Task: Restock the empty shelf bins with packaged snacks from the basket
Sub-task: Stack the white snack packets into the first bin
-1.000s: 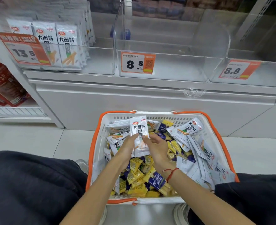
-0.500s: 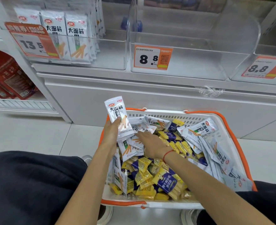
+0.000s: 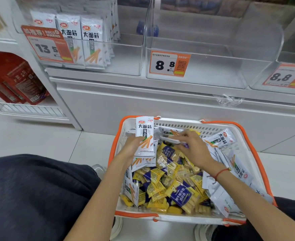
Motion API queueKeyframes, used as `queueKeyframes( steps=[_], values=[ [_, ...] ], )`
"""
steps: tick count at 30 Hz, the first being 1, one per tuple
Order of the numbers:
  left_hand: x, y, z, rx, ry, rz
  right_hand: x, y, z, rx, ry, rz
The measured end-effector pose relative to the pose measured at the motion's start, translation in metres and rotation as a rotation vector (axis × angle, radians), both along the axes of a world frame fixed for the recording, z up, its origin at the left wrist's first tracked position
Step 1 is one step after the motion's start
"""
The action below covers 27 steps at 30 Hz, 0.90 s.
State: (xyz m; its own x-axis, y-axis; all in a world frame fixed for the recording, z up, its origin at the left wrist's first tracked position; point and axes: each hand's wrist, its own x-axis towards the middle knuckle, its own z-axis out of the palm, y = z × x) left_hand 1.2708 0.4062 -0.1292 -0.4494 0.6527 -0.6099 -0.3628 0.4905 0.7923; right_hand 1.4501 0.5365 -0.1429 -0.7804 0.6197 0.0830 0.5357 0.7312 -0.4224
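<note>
Basket [image 3: 247, 141] on the floor, heaped with snacks. Left hand [image 3: 132, 147] grips a white packet [image 3: 144, 136] upright at the basket's far-left corner. Right hand [image 3: 192, 148] reaches in mid-basket, fingers curled on another white packet [image 3: 169, 139], blurred, grip hard to judge.

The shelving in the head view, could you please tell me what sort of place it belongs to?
Most likely a shop aisle: clear shelf bins with orange price tags, packaged snacks on display, and an orange-rimmed shopping basket.

Bright, even overhead light, soft shadows, wide-angle edge bending, motion blur on right hand [image 3: 193, 150].
</note>
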Motion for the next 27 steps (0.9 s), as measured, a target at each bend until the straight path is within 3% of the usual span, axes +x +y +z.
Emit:
queueKeyframes(
  steps=[2,4,8,15,20,23,25,27],
  values=[
    [0.003,-0.001,0.001,-0.05,0.003,-0.048,0.005,-0.001,0.01,0.003,0.186,-0.131],
    [0.006,-0.003,0.002,-0.09,-0.001,-0.066,0.0,-0.011,0.02,0.026,0.296,-0.109],
    [0.007,-0.006,-0.001,-0.082,-0.048,-0.021,-0.014,-0.041,0.019,0.211,0.143,0.208],
    [0.006,-0.004,-0.005,0.07,-0.266,0.127,-0.018,-0.065,-0.004,0.232,0.02,0.299],
    [0.004,-0.002,-0.005,0.173,-0.362,0.2,-0.024,-0.069,-0.004,0.13,-0.035,0.319],
    [0.004,-0.002,-0.003,0.174,-0.313,0.226,-0.035,-0.067,0.005,-0.109,0.041,0.287],
    [-0.001,-0.002,-0.003,0.177,-0.214,0.277,-0.045,-0.064,0.007,-0.294,0.177,0.094],
    [-0.013,-0.002,-0.004,0.177,-0.123,0.36,-0.057,-0.057,0.0,-0.312,0.195,-0.111]
  ],
)
